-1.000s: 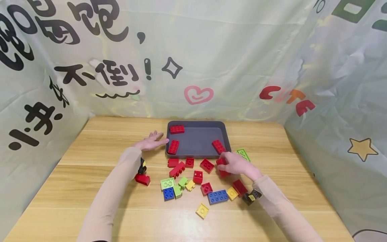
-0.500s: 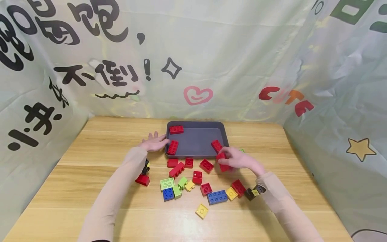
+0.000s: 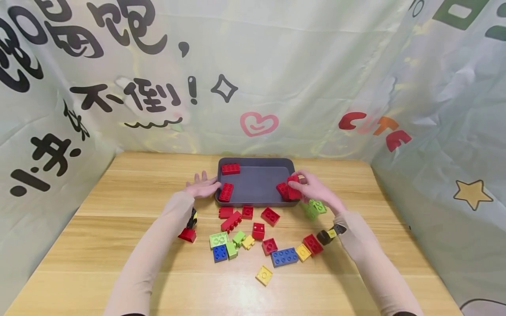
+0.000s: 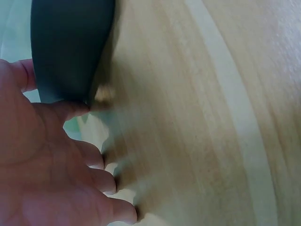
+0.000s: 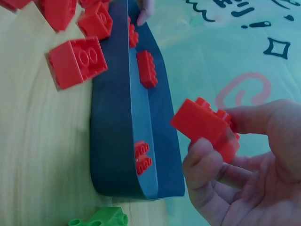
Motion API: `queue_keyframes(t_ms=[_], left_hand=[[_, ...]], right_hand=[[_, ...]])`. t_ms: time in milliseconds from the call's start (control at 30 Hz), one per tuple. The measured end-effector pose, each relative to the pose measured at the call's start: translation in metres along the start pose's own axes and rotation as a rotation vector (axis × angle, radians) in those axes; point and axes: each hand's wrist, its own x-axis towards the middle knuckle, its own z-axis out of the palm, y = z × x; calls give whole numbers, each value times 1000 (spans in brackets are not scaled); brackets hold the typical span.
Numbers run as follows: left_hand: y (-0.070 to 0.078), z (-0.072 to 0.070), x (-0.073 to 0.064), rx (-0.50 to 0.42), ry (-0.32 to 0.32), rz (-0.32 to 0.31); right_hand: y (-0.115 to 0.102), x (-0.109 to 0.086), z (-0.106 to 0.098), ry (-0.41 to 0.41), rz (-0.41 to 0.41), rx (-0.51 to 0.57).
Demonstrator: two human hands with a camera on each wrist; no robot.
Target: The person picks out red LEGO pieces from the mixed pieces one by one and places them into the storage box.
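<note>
My right hand pinches a red toy brick between thumb and fingers, over the right end of the dark tray. In the right wrist view the held brick is tilted, its studs toward the fingers. Just left of it in the head view, another red brick lies inside the tray. Two more, a back brick and a front brick, lie at the tray's left end. My left hand rests at the tray's left side, fingers spread, thumb over the rim.
Several loose red bricks lie in front of the tray. Nearer are green bricks, blue bricks and yellow bricks. Light green bricks sit by the tray's right front corner. A printed cloth surrounds the table.
My right hand has lifted the red brick from the table in front of the tray and carried it up over the tray's right end. The left hand has shifted slightly right.
</note>
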Motion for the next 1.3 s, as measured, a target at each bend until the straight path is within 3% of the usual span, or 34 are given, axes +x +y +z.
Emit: queue_keyframes(t_ms=[200,567,867,1167,1300], left_hand=[[0,-1,-2,-8,0,3],[-2,0,0,-19,-7,10],[-1,0,-1,-16,-12,1],[0,0,-3,-34,-17,-1],[-2,0,-1,-34,-17,-3]], right_hand=[[3,23,-4,46,33,11],[3,55,-12,61,44,-186],[-3,62,-10,132,79,-255],[-5,72,-6,211,13,-453],[-5,76,-5,205,-1,-476]])
